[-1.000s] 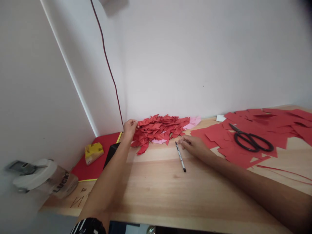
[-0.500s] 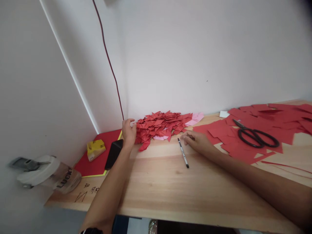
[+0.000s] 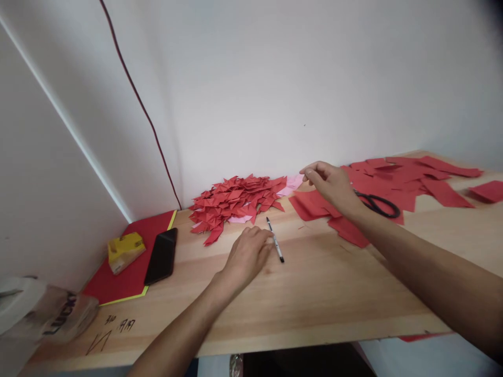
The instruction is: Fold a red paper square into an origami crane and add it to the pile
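My left hand (image 3: 248,253) rests on the wooden table (image 3: 314,293) with loosely bent fingers, holding nothing, its fingertips just left of a black pen (image 3: 275,246). Beyond it lies a heap of folded red paper pieces (image 3: 236,201) against the wall. My right hand (image 3: 332,184) hovers over flat red paper squares (image 3: 314,205), fingers curled downward with nothing in them. Black scissors (image 3: 379,205) lie partly hidden behind my right wrist.
More red paper sheets (image 3: 412,175) cover the table's far right. A pink paper (image 3: 293,182) lies by the heap. At the left, a black phone (image 3: 161,255) and a yellow box (image 3: 124,250) sit on a red sheet (image 3: 129,272). A red cable (image 3: 137,99) runs down the wall.
My left hand left the heap of folded pieces and came down beside the pen. My right hand lifted from near the pen and moved right, over the flat red squares. The view turned right.
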Tool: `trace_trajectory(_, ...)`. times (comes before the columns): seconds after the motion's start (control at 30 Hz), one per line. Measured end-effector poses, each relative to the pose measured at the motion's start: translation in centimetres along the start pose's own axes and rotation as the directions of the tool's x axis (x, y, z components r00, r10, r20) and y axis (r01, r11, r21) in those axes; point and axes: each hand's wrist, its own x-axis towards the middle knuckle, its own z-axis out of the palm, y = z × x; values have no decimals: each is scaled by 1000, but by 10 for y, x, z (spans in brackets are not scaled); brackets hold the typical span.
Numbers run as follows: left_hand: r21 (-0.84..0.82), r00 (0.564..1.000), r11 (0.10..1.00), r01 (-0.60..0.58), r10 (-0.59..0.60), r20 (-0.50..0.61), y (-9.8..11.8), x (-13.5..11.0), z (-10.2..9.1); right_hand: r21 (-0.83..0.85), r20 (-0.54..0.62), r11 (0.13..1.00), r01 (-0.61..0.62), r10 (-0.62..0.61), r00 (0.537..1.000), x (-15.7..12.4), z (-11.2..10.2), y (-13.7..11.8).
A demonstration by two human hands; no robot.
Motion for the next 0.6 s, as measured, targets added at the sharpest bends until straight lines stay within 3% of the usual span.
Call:
trace_trajectory(0.17, 7, 994, 999, -33, 32, 101, 17, 7, 5, -325, 198, 946, -16, 85, 977, 14, -19, 12)
trace_trajectory(0.33, -13, 992, 998, -59, 60, 112, 29, 13, 17, -583, 430, 807, 92, 211, 878, 9, -15, 14)
trace_trajectory(0.47, -59, 996, 995, -78, 81, 47, 32, 12, 23, -665, 507, 724, 183, 257, 823, -12, -1, 8)
trace_trajectory(0.6, -108, 997, 991, -80, 78, -22, 29, 8, 28, -687, 491, 691, 226, 212, 845, -37, 13, 5)
